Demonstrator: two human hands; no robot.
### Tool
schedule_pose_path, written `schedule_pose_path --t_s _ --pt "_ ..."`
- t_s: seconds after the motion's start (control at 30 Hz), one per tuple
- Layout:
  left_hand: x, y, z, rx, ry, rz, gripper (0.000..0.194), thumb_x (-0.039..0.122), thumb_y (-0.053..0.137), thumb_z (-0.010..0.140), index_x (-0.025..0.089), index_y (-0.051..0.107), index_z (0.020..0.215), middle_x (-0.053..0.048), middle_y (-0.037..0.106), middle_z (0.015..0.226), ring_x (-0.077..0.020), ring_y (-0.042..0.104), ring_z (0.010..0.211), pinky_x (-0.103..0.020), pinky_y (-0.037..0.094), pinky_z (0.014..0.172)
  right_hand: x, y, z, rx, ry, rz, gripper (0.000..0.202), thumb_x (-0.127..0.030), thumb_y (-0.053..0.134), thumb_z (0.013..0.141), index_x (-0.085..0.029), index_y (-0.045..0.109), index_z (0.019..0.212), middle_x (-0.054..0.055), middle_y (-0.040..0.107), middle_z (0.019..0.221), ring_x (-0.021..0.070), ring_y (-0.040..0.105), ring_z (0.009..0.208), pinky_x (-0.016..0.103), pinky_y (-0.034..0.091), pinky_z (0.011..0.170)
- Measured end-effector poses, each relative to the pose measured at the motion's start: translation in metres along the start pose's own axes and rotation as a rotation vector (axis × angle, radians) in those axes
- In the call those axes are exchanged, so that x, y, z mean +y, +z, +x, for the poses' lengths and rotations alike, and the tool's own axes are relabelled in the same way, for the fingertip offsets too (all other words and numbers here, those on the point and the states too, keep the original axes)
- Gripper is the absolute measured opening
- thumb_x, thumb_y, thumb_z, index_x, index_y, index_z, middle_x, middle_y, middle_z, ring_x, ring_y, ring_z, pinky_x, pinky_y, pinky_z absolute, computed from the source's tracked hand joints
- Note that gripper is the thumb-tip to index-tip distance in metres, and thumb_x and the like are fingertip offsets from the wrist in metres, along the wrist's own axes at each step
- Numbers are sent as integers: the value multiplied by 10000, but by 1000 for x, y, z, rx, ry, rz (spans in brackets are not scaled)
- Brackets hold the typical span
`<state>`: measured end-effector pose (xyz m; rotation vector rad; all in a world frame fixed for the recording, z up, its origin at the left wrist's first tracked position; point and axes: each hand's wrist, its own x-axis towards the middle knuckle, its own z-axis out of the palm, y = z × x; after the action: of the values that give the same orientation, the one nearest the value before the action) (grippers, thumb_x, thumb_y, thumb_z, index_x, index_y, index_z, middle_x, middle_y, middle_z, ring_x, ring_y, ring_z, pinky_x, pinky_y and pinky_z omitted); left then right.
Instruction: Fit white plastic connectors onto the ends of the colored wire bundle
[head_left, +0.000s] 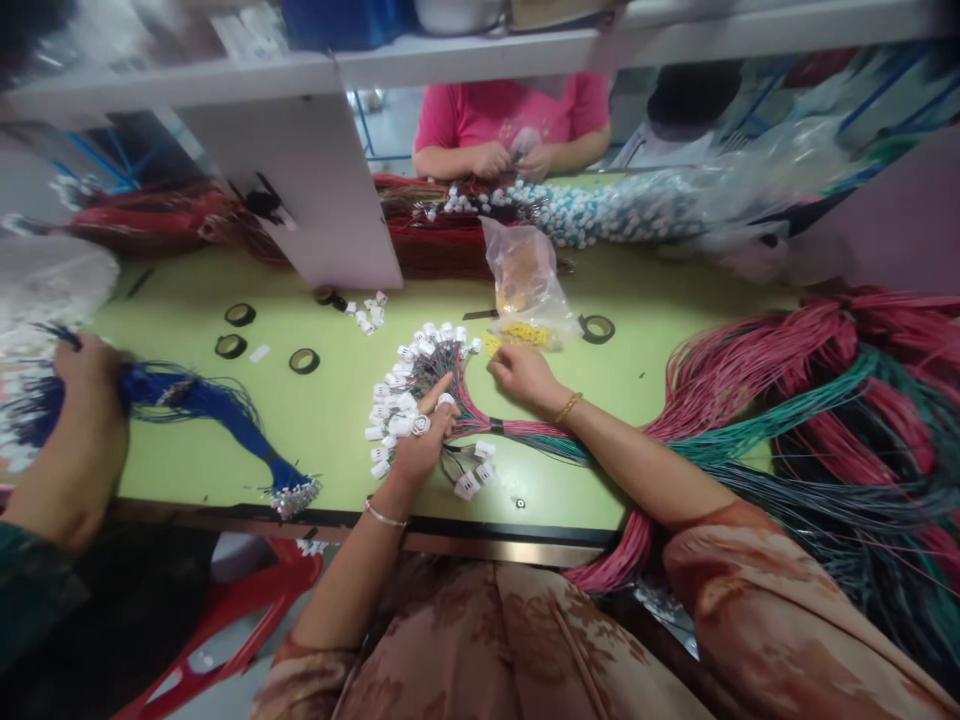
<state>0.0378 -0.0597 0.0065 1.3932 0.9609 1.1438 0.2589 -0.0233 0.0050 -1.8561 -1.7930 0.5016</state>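
My left hand is closed around a white plug connector on thin wires, its index finger pointing forward. Around it fan several more white connectors, the ends of a red, green and black wire bundle bound with black tape. My right hand reaches past the bundle, with its fingers pinched together at small yellow pieces on the table; what lies between the fingertips is too small to make out. Those pieces spill from a clear plastic bag.
Black tape rolls lie left on the green table, and another tape roll at right. Loose white connectors sit near a divider panel. A co-worker's hand holds blue wires. Long wires cover the right side.
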Motion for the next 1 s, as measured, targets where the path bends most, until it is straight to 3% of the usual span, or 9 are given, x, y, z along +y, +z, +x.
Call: schedule_pose_path --t_s 0.13,0.27,0.47,0.63,0.87,1.0 --pt "-3 -3 -1 0 -80 -137 426 441 728 829 227 656 1190 -29 709 862 -116 629 636 -272 542 636 -4 -9 -3 46 24 482 88 -241 592 883 -177 579 823 32 674 724 152 584 629 295 470 641" --pt "-6 -4 -1 25 -124 -104 410 415 777 780 208 724 1129 -55 731 915 -143 664 724 -309 571 738 -20 -15 -14 -69 99 1003 257 -399 730 811 -178 604 844 -1 664 700 114 601 566 260 514 569" --pt "-6 -6 -2 33 -84 -80 426 437 707 857 229 713 1229 -74 720 1068 -164 691 854 -346 563 883 -41 -12 -30 -265 118 1330 361 -393 869 678 -166 693 896 8 698 765 105 637 628 254 564 615" --pt "-3 -3 -3 26 -75 -114 412 435 736 838 228 709 1193 -61 726 1067 -177 703 896 -355 566 906 -48 -12 -40 -243 -57 1178 231 -382 736 839 -178 675 930 1 666 760 96 593 611 254 514 594" --pt "-2 0 -3 31 -34 -190 307 344 803 781 203 677 1023 -47 743 987 -183 709 975 -352 554 942 -62 -15 -53 56 -414 603 90 -223 552 953 -191 636 960 29 665 849 127 581 739 275 477 687" --pt "-3 -1 -3 11 -25 -189 314 342 817 762 199 679 1006 -37 746 950 -168 712 926 -322 562 889 -63 -13 -53 161 -561 467 142 -173 513 960 -189 648 918 57 654 888 164 600 860 314 494 773"
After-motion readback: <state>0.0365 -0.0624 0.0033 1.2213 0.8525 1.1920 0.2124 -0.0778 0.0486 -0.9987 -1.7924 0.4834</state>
